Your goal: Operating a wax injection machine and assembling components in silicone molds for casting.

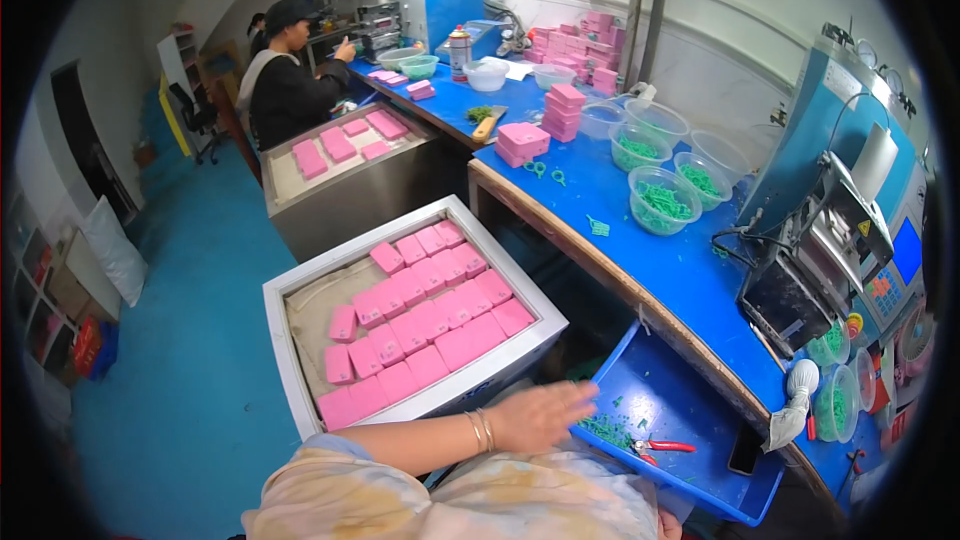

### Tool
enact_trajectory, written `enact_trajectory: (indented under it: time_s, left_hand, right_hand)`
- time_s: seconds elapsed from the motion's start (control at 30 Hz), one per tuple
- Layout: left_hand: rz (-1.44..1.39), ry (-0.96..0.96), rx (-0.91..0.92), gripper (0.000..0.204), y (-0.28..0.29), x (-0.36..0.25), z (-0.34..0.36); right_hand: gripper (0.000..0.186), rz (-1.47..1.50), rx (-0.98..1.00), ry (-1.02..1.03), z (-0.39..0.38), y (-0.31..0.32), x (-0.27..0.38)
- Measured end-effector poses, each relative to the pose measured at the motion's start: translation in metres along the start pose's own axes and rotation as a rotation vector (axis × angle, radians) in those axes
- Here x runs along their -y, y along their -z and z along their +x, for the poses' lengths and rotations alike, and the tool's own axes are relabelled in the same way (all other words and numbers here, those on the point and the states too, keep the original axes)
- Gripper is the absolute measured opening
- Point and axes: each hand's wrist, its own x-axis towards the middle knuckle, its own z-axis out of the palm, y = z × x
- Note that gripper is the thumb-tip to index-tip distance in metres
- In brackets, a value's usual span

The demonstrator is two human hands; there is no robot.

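Observation:
My left hand (545, 418), with bangles at the wrist, is stretched out beside the near left edge of a blue tray (680, 380). Its fingers are extended, a little blurred, and nothing shows in them. Small green plastic scraps (606, 429) lie in the tray by the fingertips. Just past them rest red-handled cutting pliers (664, 447). A dark phone (744, 450) lies at the tray's right end. Of my right hand (668, 524) only a sliver shows at the lower edge, its fingers hidden.
Left of the tray stands a white-rimmed box (290, 350) with rows of pink blocks (425, 320). The blue bench (640, 260) carries clear tubs of green pieces (665, 202), stacked pink blocks (563, 112) and a machine (800, 280). Another person (290, 80) works farther along it.

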Motion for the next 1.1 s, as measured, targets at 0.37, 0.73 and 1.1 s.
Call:
enact_trajectory:
  time_s: [0.37,0.73,1.1]
  left_hand:
    - [0.326,1.098,0.147,0.045,0.004,0.143,-0.029]
    - [0.335,1.217,0.172,0.064,0.01,0.147,0.006]
    - [-0.429,0.598,-0.206,0.04,0.032,-0.021,0.083]
  right_hand:
    - [0.021,-0.692,-0.005,0.115,-0.036,-0.079,0.174]
    - [0.018,-0.741,0.201,0.508,-0.091,-0.108,0.284]
    - [0.044,0.332,0.344,0.505,-0.037,-0.147,0.287]
